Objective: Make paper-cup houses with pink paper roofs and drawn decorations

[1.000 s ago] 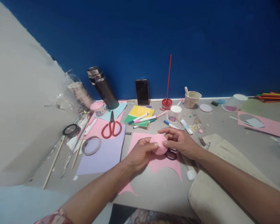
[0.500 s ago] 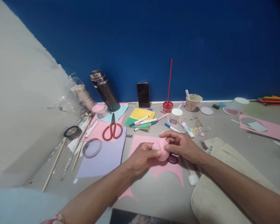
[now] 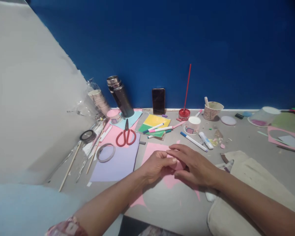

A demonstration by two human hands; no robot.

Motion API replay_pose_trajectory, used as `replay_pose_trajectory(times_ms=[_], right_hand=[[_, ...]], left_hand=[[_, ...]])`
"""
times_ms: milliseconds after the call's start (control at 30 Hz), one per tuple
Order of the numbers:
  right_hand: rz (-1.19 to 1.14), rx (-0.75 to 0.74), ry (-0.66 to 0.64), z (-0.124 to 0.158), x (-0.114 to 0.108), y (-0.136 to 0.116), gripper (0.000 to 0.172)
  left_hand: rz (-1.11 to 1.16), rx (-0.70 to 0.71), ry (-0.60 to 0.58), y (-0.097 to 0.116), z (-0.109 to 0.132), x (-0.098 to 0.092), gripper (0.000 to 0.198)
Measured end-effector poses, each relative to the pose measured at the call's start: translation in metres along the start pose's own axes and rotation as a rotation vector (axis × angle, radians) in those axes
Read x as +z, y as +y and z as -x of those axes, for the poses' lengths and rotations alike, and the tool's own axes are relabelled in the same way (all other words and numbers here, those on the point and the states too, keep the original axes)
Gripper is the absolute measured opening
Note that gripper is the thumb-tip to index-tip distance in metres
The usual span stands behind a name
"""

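My left hand [image 3: 157, 166] pinches a small pink paper circle [image 3: 177, 165] between thumb and fingers. From the other side my right hand [image 3: 198, 167] curls around the same piece, fingers over its top and thumb below, covering much of it. Under both hands lies a pink paper sheet [image 3: 149, 151] with curved cut-outs. To the left, red-handled scissors [image 3: 126, 136] and a grey tape roll [image 3: 105, 153] rest on lilac paper [image 3: 113, 172]. A blue marker [image 3: 194, 142] and a glue stick [image 3: 206, 141] lie just beyond my right hand.
Along the blue wall stand a steel flask [image 3: 121, 98], a phone [image 3: 158, 101], a red stick in a round base [image 3: 184, 114] and paper cups [image 3: 193, 125]. Wooden sticks [image 3: 70, 167] lie at left, a beige cloth [image 3: 245, 183] at right, and a cut pink sheet [image 3: 272, 135] farther right.
My right hand has shifted from pinching the circle's edge to wrapping around it, hiding more of it. The dark scissor handles beneath are now covered. The view has turned slightly left.
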State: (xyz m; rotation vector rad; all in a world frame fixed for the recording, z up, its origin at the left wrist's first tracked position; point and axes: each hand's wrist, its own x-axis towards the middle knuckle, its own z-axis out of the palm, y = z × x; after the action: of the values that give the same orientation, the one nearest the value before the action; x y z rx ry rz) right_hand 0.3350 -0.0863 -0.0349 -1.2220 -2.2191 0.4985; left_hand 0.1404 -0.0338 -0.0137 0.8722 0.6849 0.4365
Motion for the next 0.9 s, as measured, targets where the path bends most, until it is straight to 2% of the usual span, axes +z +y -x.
replay_pose_trajectory(times_ms=[100,167,333,400,667,900], right_hand=[[0.022,-0.001,0.002,-0.001,-0.003,0.001,0.061],[0.044,0.001,0.012,-0.001,-0.005,0.000,0.061],[0.077,-0.007,-0.042,-0.002,-0.008,-0.006,0.092],[0.086,-0.010,-0.087,-0.003,-0.009,-0.010,0.095],[0.051,-0.020,-0.088,-0.005,-0.012,-0.013,0.072],[0.075,-0.030,-0.085,-0.006,-0.011,-0.014,0.070]], left_hand=[[0.013,0.047,-0.025,-0.003,-0.003,-0.003,0.031],[0.015,0.065,-0.043,-0.004,-0.004,-0.005,0.032],[-0.011,0.027,-0.007,-0.003,-0.005,-0.006,0.018],[-0.015,0.007,0.003,-0.002,-0.004,-0.005,0.016],[-0.003,0.002,-0.017,0.000,-0.004,-0.005,0.021],[-0.013,0.013,-0.010,-0.001,-0.006,-0.008,0.019]])
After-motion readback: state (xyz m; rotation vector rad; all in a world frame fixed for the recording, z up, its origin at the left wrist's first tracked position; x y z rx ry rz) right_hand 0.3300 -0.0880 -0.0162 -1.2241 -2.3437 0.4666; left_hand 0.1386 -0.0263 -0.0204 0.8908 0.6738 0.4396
